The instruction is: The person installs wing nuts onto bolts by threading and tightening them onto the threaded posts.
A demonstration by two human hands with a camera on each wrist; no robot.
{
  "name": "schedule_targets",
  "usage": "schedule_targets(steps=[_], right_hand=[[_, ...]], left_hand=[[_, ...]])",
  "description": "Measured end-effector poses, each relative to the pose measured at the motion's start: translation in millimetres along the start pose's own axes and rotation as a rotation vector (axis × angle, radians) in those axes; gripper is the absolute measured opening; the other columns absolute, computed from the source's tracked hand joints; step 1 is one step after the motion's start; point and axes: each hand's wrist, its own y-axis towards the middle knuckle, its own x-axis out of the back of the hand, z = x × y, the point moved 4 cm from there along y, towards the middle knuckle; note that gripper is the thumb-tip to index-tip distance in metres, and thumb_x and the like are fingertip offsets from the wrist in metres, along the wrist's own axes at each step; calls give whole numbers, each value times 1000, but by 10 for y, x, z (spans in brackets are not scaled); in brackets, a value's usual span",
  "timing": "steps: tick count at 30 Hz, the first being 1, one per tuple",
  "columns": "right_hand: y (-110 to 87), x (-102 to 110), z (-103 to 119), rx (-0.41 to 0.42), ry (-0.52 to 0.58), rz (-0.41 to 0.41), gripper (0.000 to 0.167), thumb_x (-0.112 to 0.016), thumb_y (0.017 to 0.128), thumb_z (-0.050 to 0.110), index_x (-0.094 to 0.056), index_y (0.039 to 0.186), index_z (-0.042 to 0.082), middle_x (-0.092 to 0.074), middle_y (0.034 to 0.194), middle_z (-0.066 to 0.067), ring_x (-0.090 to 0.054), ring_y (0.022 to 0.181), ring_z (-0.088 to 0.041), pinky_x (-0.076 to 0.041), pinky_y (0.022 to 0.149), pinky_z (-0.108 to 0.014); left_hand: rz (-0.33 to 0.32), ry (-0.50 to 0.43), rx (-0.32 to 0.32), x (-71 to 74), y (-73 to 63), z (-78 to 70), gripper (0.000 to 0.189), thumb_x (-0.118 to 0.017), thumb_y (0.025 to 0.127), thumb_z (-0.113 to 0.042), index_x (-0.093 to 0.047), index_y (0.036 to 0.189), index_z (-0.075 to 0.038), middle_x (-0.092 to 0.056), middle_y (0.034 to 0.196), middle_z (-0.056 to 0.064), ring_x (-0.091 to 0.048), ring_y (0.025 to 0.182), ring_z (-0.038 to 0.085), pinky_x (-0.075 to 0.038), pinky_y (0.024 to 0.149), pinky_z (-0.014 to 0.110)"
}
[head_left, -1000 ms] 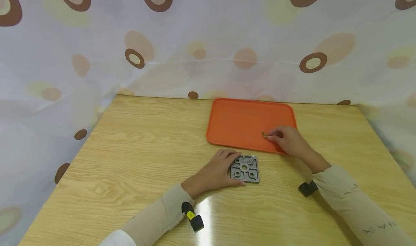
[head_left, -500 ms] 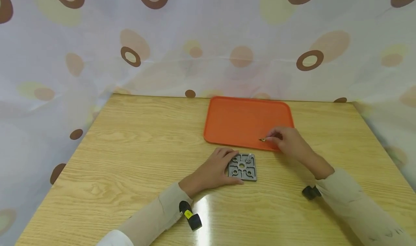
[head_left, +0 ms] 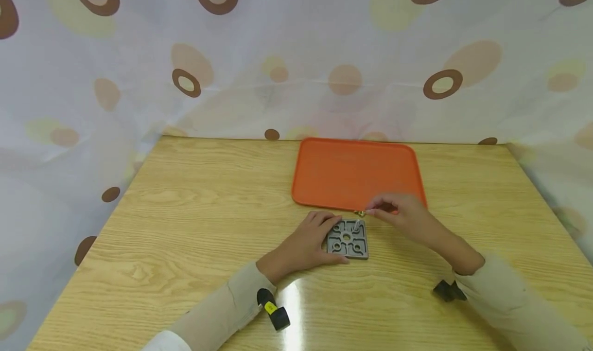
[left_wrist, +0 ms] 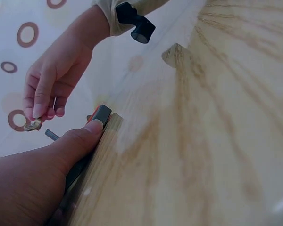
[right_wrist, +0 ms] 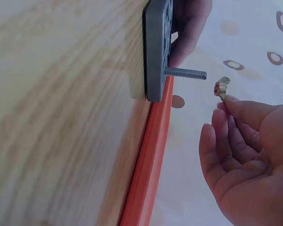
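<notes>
My left hand (head_left: 306, 244) grips a grey square metal plate (head_left: 347, 244) lying on the table, thumb along its near edge and fingers at its far left corner. Recesses and several round holes mark its upper face. From the far right hole a threaded bolt (right_wrist: 186, 73) stands upright. Between thumb and fingertips, my right hand (head_left: 407, 218) pinches a small brass wing nut (right_wrist: 221, 88) by one wing. In the right wrist view the nut's hole faces the bolt's free end, with a short gap between them.
An orange tray (head_left: 352, 176) lies just behind the plate, its near edge partly under the right hand in the head view. The wooden table (head_left: 208, 202) ends at a patterned curtain (head_left: 287, 57). Black camera mounts (head_left: 273, 310) sit on both wrists.
My right hand has carried the wing nut from over the tray leftward and nearer, to just beyond the bolt. The left hand keeps its grip on the plate.
</notes>
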Motion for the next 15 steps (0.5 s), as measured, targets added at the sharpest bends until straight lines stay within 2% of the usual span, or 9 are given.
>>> schedule_targets(steps=[4,8,15], right_hand=[[-44,-32,26,-27,1,5,5,-64,89,14,-68,91,12,-66,85,-2,-61,75,-15,-50,65,-26],[-67,-69,43,-15,9,-9,5,-65,87,9,-68,91,11,-66,85,-3,-60,75,-11,-51,65,-25],[-79,-113,36,-33,-17,-21,7,-64,88,9,-68,93,13,-66,87,4,-60,76,-9,-51,65,-26]], left_hand=[[-3,-1,2,-2,0,0,97,-53,72,-75,-33,145,-14,-37,135,-3,-30,119,13,-32,99,29],[-1,-7,1,-1,-4,-4,97,-53,73,-75,-32,145,-14,-37,135,-3,-30,119,13,-33,99,29],[3,-1,-1,-2,-6,3,97,-52,73,-75,-31,146,-14,-37,135,-3,-30,120,14,-33,99,30]])
